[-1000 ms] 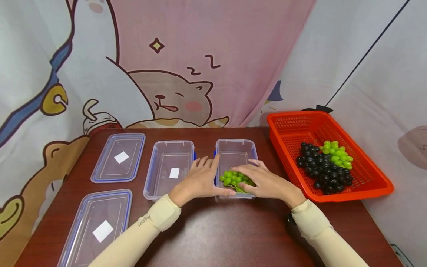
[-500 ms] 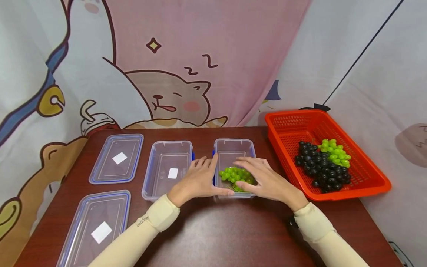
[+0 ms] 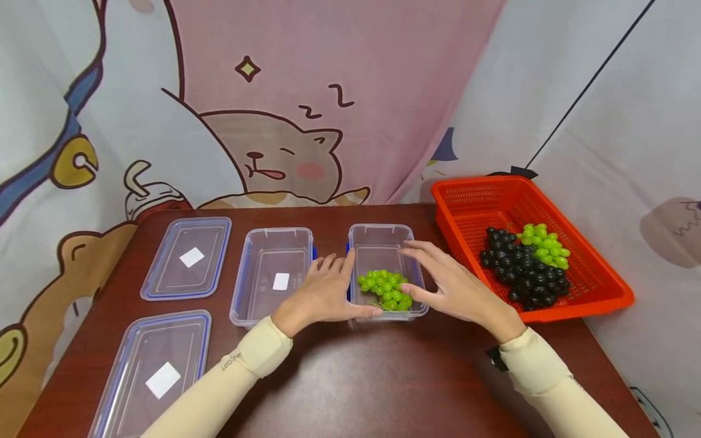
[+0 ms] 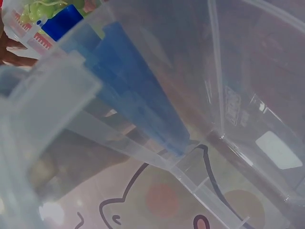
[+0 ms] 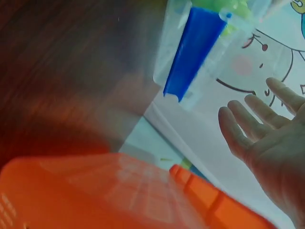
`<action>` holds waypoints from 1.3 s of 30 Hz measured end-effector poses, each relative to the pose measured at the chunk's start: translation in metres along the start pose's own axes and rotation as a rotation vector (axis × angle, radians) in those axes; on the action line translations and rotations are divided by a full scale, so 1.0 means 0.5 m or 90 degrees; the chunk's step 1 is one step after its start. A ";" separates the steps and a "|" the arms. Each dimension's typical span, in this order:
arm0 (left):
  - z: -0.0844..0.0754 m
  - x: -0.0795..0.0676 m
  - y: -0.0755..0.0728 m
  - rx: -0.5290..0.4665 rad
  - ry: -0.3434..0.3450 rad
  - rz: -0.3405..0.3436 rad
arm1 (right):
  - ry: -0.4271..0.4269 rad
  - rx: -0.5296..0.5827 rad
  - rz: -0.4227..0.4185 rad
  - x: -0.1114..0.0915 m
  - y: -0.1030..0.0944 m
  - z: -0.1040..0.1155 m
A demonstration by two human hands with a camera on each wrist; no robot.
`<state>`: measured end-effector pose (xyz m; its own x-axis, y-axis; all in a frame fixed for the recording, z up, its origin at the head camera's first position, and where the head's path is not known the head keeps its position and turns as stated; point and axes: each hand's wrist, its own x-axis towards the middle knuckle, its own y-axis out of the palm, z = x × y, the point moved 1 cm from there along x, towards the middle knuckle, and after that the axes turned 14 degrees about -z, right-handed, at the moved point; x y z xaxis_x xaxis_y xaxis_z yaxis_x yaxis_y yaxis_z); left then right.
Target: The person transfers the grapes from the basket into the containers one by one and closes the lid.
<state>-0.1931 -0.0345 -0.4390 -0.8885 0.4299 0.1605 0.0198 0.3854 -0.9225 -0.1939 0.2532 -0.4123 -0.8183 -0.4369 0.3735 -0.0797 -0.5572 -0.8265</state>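
Observation:
A bunch of green grapes (image 3: 386, 288) lies at the near end of the right-hand clear plastic container (image 3: 375, 257). My left hand (image 3: 323, 297) rests along that container's left side and near corner, fingers extended and thumb by the front rim. Over the container's right rim is my right hand (image 3: 446, 283), fingers spread and apart from the grapes. In the right wrist view, the same hand (image 5: 271, 129) shows bare fingers with nothing in them, near the container's blue clip (image 5: 195, 52).
Left of my left hand stands another clear container (image 3: 265, 267) with a white label. Two lids, a far one (image 3: 210, 267) and a near one (image 3: 142, 371), lie at the left. A red basket (image 3: 471, 207) at the right holds black grapes (image 3: 523, 267) and green grapes (image 3: 544, 243).
My right hand has let go of the green grapes and moved up and right, uncovering them in the container. The left hand has stayed at the container's side.

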 end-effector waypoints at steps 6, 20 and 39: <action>-0.001 0.001 -0.002 -0.007 -0.008 0.005 | 0.034 -0.021 -0.015 -0.003 -0.033 -0.021; -0.009 0.004 -0.001 -0.014 -0.012 0.007 | 0.106 -0.032 -0.064 -0.008 -0.120 -0.081; -0.004 0.006 0.003 -0.002 -0.024 0.017 | 0.113 -0.037 -0.088 -0.020 -0.147 -0.161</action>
<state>-0.1948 -0.0313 -0.4391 -0.9042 0.4093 0.1221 0.0454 0.3764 -0.9253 -0.2256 0.3553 -0.3891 -0.8843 -0.2246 0.4094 -0.2268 -0.5598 -0.7970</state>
